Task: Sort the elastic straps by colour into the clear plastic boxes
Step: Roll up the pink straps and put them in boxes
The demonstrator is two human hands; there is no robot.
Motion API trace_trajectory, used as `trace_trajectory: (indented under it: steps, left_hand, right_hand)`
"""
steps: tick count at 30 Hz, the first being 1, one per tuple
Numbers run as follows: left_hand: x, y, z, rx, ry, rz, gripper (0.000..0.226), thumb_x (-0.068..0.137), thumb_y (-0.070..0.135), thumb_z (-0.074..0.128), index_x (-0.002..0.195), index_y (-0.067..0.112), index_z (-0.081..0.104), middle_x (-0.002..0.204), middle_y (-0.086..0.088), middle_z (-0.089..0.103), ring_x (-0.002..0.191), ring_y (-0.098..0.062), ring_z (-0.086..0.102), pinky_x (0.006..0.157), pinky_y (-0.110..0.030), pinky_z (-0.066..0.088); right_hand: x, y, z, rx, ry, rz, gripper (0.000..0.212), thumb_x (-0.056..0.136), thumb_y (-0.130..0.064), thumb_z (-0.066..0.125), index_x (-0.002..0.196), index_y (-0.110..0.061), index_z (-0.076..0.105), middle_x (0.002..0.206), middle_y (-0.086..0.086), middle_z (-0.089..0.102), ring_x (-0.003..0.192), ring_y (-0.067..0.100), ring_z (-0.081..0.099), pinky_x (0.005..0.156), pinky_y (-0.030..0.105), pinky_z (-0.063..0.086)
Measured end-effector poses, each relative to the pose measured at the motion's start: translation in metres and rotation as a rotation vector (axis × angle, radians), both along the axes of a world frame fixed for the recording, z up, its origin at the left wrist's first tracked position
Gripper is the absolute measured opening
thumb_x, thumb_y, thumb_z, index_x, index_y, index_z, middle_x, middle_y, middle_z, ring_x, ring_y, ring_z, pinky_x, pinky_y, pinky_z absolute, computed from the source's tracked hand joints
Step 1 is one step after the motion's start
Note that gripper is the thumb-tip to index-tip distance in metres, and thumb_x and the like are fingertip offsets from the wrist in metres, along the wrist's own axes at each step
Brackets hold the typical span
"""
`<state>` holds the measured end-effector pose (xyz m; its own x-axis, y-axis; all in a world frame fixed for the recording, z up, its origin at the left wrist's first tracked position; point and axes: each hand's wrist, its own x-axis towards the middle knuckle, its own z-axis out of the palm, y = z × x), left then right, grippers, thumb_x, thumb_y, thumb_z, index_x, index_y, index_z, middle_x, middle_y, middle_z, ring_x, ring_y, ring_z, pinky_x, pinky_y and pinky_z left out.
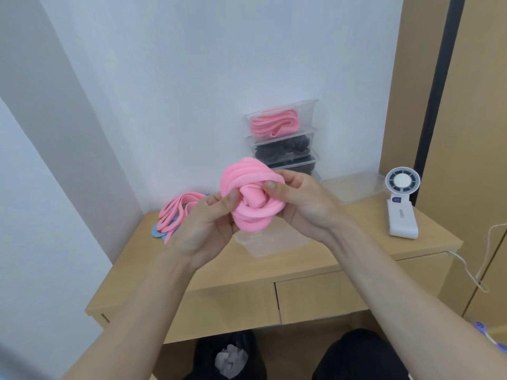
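A coiled bundle of pink elastic straps [251,196] is held in the air above the desk between both hands. My left hand [204,223] pinches its left side and my right hand [299,201] grips its right side. Under the bundle an open clear plastic box [267,244] stands on the desk, partly hidden by my hands. Against the wall rises a stack of clear boxes: the top one [279,120] holds pink straps, the one below [282,148] holds dark straps. A loose pile of pink straps [175,215] lies on blue ones [157,231] at the left.
A clear lid [354,185] lies on the wooden desk [301,259] right of the stack. A white hand-held fan [402,198] stands at the desk's right end, with a cord [482,259] hanging beside it. A dark bin [227,355] sits under the desk.
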<state>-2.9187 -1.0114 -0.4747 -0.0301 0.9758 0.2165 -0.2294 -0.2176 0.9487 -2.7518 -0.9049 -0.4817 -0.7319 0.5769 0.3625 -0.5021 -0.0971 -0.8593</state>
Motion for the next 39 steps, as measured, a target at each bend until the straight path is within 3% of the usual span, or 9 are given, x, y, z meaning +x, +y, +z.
trace_trajectory:
  steps: [4,9,15,23,26,28,30,35,39]
  left_hand:
    - [0.003,0.011,-0.005,-0.041,-0.093,-0.093,0.071,0.071,0.039,0.090,0.125,-0.003,0.068,0.139,-0.023,0.059,0.136,-0.034,0.051,0.115,-0.043,0.041]
    - [-0.003,0.026,-0.002,-0.033,-0.153,-0.204,0.065,0.083,0.031,0.081,0.135,-0.002,0.061,0.146,-0.021,0.053,0.141,-0.032,0.046,0.113,-0.040,0.043]
    - [-0.027,0.043,-0.001,-0.088,0.012,-0.137,0.056,0.089,0.037,0.073,0.130,0.001,0.065,0.144,-0.019,0.056,0.136,-0.029,0.051,0.112,-0.040,0.042]
    - [-0.011,0.049,0.001,-0.097,0.582,0.331,0.043,0.093,0.023,0.066,0.051,0.025,0.068,0.053,0.018,0.052,0.052,0.000,0.044,0.059,-0.013,0.036]
    - [-0.012,0.052,-0.013,-0.081,0.551,0.414,0.009,0.086,0.032,0.076,0.093,0.025,0.076,0.078,0.008,0.076,0.077,-0.004,0.070,0.073,-0.016,0.053]
    - [-0.017,0.054,-0.028,-0.053,0.514,0.433,0.053,0.080,0.043,0.083,0.127,0.034,0.059,0.095,-0.005,0.079,0.096,-0.023,0.074,0.090,-0.040,0.058]
    - [-0.018,0.055,-0.037,0.012,0.528,0.446,0.049,0.080,0.048,0.076,0.125,0.040,0.057,0.098,-0.008,0.078,0.097,-0.034,0.072,0.090,-0.057,0.055]
    - [-0.018,0.057,-0.066,0.119,0.675,0.656,0.025,0.087,0.050,0.064,0.109,0.042,0.072,0.107,0.012,0.068,0.098,-0.003,0.059,0.080,-0.012,0.040]
    - [-0.022,0.062,-0.083,0.008,0.539,0.622,0.025,0.080,0.048,0.069,0.101,0.038,0.077,0.123,0.012,0.061,0.116,0.000,0.058,0.092,-0.012,0.042]
  right_hand:
    - [-0.003,0.018,-0.012,0.029,-0.045,0.046,0.083,0.069,-0.040,0.088,0.122,0.016,0.057,0.109,0.019,0.063,0.097,0.026,0.062,0.082,0.030,0.055]
    - [-0.004,0.036,-0.001,0.108,-0.066,0.069,0.036,0.076,-0.037,0.076,0.100,-0.011,0.078,0.098,0.007,0.073,0.092,0.018,0.066,0.083,0.025,0.054]
    - [-0.012,0.055,0.007,0.353,-0.241,-0.110,0.035,0.090,-0.038,0.072,0.100,-0.005,0.077,0.095,0.010,0.069,0.088,0.018,0.059,0.079,0.034,0.045]
    - [-0.010,0.085,-0.006,0.524,-0.393,-0.153,0.021,0.092,-0.024,0.070,0.098,-0.005,0.076,0.089,0.009,0.074,0.078,0.017,0.063,0.070,0.037,0.048]
    - [-0.011,0.088,-0.015,0.492,-0.372,-0.136,0.024,0.090,-0.020,0.072,0.111,-0.009,0.068,0.096,0.014,0.077,0.082,0.023,0.069,0.072,0.040,0.054]
    - [-0.011,0.088,-0.021,0.501,-0.407,-0.157,0.024,0.091,-0.019,0.073,0.112,-0.013,0.061,0.091,0.018,0.075,0.073,0.032,0.066,0.066,0.041,0.051]
    - [-0.009,0.086,-0.021,0.569,-0.464,-0.188,0.019,0.093,-0.019,0.072,0.106,-0.019,0.058,0.089,0.013,0.075,0.070,0.034,0.063,0.063,0.036,0.048]
    - [-0.005,0.080,-0.023,0.833,-0.623,-0.296,0.010,0.092,-0.028,0.070,0.095,-0.030,0.060,0.078,-0.007,0.073,0.062,0.009,0.059,0.058,0.022,0.044]
    - [-0.008,0.077,-0.024,0.996,-0.730,-0.357,0.007,0.089,-0.034,0.069,0.087,-0.031,0.063,0.073,-0.013,0.069,0.066,0.009,0.059,0.055,0.026,0.044]
